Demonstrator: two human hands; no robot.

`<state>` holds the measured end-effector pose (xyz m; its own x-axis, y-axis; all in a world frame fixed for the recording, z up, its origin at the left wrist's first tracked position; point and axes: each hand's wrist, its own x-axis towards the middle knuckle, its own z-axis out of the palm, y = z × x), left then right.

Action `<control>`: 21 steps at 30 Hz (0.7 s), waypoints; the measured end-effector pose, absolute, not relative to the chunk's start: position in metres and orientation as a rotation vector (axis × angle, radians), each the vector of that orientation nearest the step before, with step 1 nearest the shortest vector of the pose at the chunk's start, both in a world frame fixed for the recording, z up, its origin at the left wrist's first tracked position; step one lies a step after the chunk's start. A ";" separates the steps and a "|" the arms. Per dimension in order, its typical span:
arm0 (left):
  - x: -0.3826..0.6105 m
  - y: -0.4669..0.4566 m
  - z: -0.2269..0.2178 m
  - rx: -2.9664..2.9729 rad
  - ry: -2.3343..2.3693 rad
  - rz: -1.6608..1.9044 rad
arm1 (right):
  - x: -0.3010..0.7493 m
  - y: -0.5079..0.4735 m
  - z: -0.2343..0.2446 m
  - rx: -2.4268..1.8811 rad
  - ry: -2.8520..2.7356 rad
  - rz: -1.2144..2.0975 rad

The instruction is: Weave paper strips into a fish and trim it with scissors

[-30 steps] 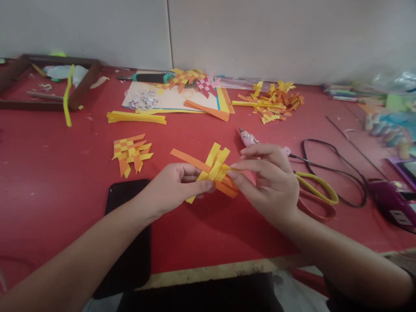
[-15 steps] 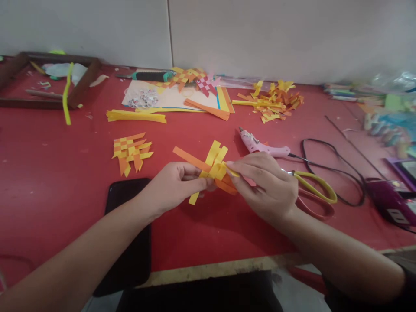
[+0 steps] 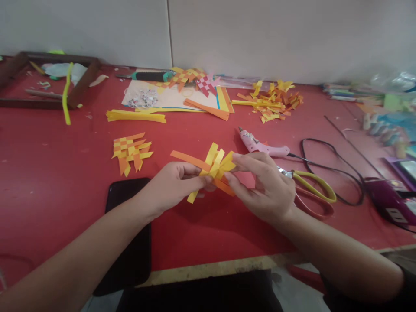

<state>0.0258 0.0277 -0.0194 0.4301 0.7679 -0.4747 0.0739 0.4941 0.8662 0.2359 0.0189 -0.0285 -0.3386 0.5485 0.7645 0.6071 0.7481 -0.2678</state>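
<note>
Over the front middle of the red table I hold a small weave of yellow and orange paper strips (image 3: 214,167), its loose ends sticking out on several sides. My left hand (image 3: 180,184) pinches its left side between thumb and fingers. At the right side, my right hand (image 3: 268,182) has its index finger against a raised yellow strip and its thumb lower, by the orange ends. Left of the hands lies a finished-looking woven paper fish (image 3: 130,151) in yellow and orange. A black phone-like slab (image 3: 130,234) lies partly under my left forearm.
A pink glue gun (image 3: 264,145) with a black cord and yellow-and-red-handled scissors (image 3: 313,186) lie close on the right. Behind are yellow strips (image 3: 136,116), orange strips (image 3: 206,109), paper scraps (image 3: 276,102) and a cutter knife (image 3: 151,76). A brown frame (image 3: 39,104) sits far left.
The yellow strip at my right fingers has lifted and now points up to the right. My right index finger and thumb have spread further apart. My left hand keeps its pinch.
</note>
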 end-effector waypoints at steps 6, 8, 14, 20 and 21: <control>0.025 0.029 -0.021 0.955 1.017 0.548 | 0.234 0.018 -0.024 -0.758 -2.119 -0.019; 0.025 0.028 -0.020 0.949 1.005 0.563 | 0.234 0.019 -0.022 -0.665 -2.155 -0.059; 0.027 0.028 -0.018 0.915 0.999 0.597 | 0.236 0.022 -0.023 -0.494 -2.206 -0.031; 0.026 0.029 -0.017 0.903 0.977 0.597 | 0.239 0.023 -0.022 -0.433 -2.278 -0.041; 0.026 0.029 -0.017 0.903 0.966 0.597 | 0.239 0.023 -0.022 -0.422 -2.282 -0.049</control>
<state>0.0261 0.0288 -0.0173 0.4604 0.7734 -0.4358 -0.0436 0.5100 0.8591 0.2391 0.0227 -0.0221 -0.6264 0.2853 0.7254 0.3163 0.9436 -0.0980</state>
